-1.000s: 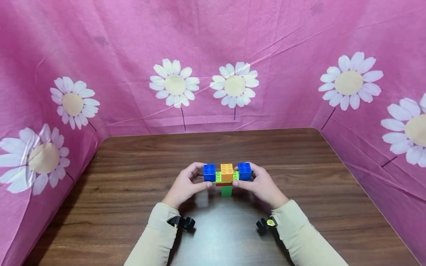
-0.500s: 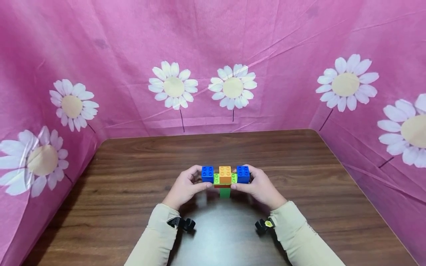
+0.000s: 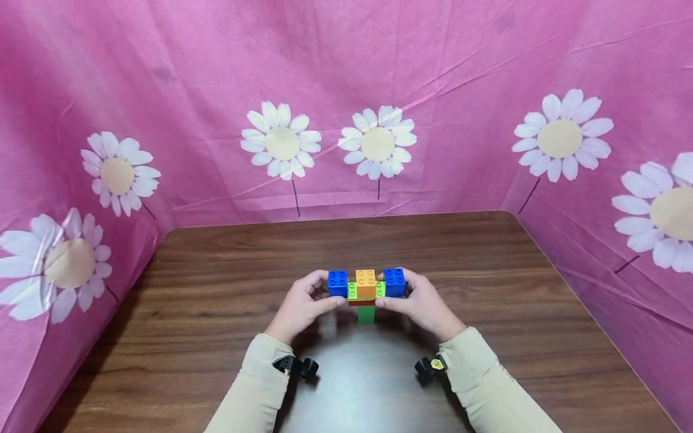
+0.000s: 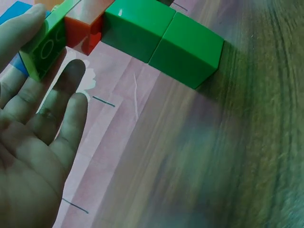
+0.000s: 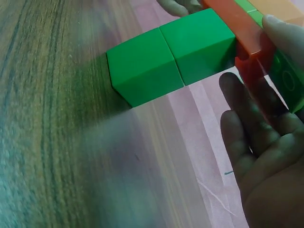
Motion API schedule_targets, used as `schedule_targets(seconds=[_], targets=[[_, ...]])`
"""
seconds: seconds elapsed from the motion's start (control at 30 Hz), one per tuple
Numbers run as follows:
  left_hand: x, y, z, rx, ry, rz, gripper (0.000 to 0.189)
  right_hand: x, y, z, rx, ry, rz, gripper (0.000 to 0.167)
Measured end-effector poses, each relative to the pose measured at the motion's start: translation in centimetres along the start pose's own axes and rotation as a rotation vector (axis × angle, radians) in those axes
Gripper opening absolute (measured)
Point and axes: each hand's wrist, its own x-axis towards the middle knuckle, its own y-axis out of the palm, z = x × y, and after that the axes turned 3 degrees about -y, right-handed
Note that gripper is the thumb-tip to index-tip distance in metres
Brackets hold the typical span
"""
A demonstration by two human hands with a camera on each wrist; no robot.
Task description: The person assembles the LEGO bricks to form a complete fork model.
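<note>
A T-shaped build of toy building bricks stands mid-table. Two stacked green bricks (image 5: 142,66) form its column, the lower one's foot right at the tabletop. Above them come a red brick (image 5: 254,35) and a long lime-green piece (image 3: 352,291). On top, an orange brick (image 3: 365,282) sits in the middle, between a left blue brick (image 3: 337,282) and a right blue brick (image 3: 394,282). My left hand (image 3: 299,305) pinches the left end, thumb in front and fingers behind and beneath. My right hand (image 3: 431,305) grips the right end the same way.
The brown wood-grain table (image 3: 216,288) reaches back to a pink cloth (image 3: 335,48) printed with white daisies, which encloses it on the back and both sides. Black wrist-camera mounts stick out inward from both cream sleeves (image 3: 254,373).
The head view has shifted slightly, background and bricks together. Both hands keep their hold on the ends of the brick build, which stays upright in the same spot.
</note>
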Motion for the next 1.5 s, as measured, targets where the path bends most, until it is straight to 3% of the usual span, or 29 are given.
schedule_targets(seconds=[0.23,0.43,0.57,0.73,0.93,1.23,1.5], targets=[[-0.1,-0.4,-0.5,0.031,0.028,0.016,0.043,-0.2,-1.4,1.0,-0.074,-0.05,0.037,0.057],[-0.3,-0.8,-0.9,0.071,0.058,0.042,0.064,-0.6,-2.6,2.2,-0.167,-0.055,0.068,0.053],[-0.5,-1.1,-1.2,0.219,0.068,0.049,0.079,-0.9,-3.3,2.6,-0.218,-0.036,0.119,0.067],[-0.5,-0.9,-1.6,0.396,0.13,-0.027,0.078,-1.0,-3.4,2.8,-0.297,-0.067,0.154,0.08],[-0.6,-0.9,-1.6,0.362,0.193,-0.096,0.07,-0.9,-3.0,2.8,-0.277,-0.159,0.063,0.066],[-0.7,-1.3,-1.9,0.272,0.255,-0.136,0.069,-0.9,-2.6,2.8,-0.147,-0.303,-0.035,0.068],[-0.6,-1.8,-1.5,0.261,0.224,-0.132,0.069,-0.9,-2.6,2.9,-0.152,-0.225,0.005,0.071]])
